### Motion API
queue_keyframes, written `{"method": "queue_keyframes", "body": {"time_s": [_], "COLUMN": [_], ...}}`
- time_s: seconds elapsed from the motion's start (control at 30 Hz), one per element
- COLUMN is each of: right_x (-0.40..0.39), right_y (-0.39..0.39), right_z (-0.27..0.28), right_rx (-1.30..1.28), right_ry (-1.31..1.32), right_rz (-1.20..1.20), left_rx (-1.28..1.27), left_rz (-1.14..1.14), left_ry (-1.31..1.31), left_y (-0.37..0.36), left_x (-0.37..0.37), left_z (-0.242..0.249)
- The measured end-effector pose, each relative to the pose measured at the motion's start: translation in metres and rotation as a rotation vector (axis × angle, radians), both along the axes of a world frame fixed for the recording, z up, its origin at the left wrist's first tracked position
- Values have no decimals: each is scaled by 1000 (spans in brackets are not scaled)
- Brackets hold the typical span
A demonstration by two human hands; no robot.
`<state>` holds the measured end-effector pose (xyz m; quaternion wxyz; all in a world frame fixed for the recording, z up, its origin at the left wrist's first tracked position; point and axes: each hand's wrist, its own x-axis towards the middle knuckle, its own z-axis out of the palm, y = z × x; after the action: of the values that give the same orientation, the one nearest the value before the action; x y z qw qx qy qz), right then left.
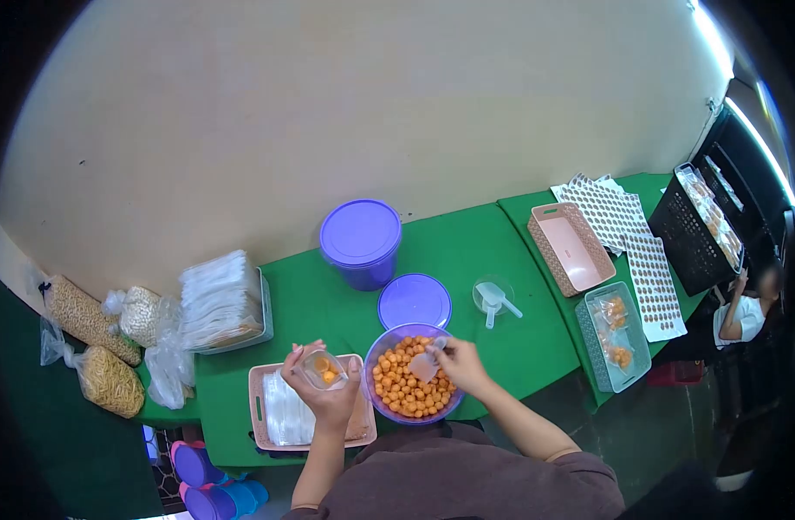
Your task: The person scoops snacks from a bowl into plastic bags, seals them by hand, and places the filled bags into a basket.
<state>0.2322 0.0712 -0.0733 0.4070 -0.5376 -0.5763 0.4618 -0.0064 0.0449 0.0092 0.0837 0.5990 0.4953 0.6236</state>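
Observation:
My left hand holds a small clear bag with a few orange balls in it, above a pink basket of flat clear bags. To its right stands a purple tub full of orange balls. Over the tub, my right hand is closed on a translucent scoop, whose bowl is just above the balls. Whether the scoop holds anything cannot be made out.
Behind the tub are a purple lid and a lidded purple bucket. White scoops lie right. Farther right: an empty pink basket, a basket of filled bags, sticker sheets, a black crate and a seated person. Snack sacks sit left.

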Motion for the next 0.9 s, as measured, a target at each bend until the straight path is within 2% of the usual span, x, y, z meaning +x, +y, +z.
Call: {"method": "queue_keyframes", "body": {"time_s": [0.03, 0.1, 0.23, 0.3, 0.4, 0.53, 0.6, 0.73, 0.83, 0.9], "right_x": [-3, -10, -13, -11, -11, -18, -19, -10, 2, 11], "right_y": [-3, -6, -6, -4, -6, -11, -8, -3, 2, 5], "right_z": [-11, -26, -34, -33, -30, -24, -26, -14, 15, 35], "right_rx": [-2, -163, -198, -212, -239, -268, -309, -290, -287, -252], "right_ry": [1, 127, 114, 275, 136, 137, 263, 338, 517, 592], "right_rz": [1, 81, 67, 75, 162, 199, 130, 75, -55, -90], "left_rx": [-2, -84, -123, -169, -178, -206, -218, -252, -294, -414], "left_rz": [1, -4, -31, -9, 0, -15, -11, -5, -41, -128], "left_ry": [1, -14, 35, 80, 68, 15, 58, 67, 50, 7], "left_y": [-2, -6, -7, -6, -4, -5, -4, -6, -5, -3], "left_x": [0, -1, 0, 1, 1, 4, 3, 0, -1, -1], "left_z": [-2, -9, -11, -10, -9, -9, -9, -8, -9, -16]}}
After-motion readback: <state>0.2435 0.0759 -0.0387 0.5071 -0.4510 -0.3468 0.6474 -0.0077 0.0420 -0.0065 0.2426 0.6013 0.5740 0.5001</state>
